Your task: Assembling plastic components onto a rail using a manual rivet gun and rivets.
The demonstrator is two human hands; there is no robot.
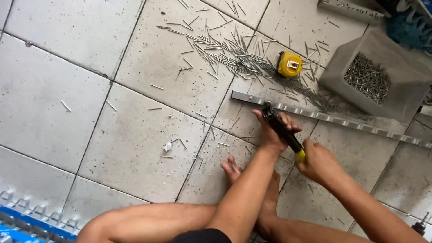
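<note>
The square floor tiles (135, 135) are pale grey, mottled with grime and crossed by dark grout lines. The scattered thin metal pins (225, 51) are silvery grey. The round tape measure (289, 64) is bright yellow with a black edge. The long flat metal strip (333, 119) is shiny silver. The hand riveter (282, 131) is black with yellow handle tips. The open plastic bin (396, 96) is light grey.

Left hand (270, 130) fingers curled tight, forearm stretched forward; right hand (318, 162) clenched just beside, forearm angled in.
</note>
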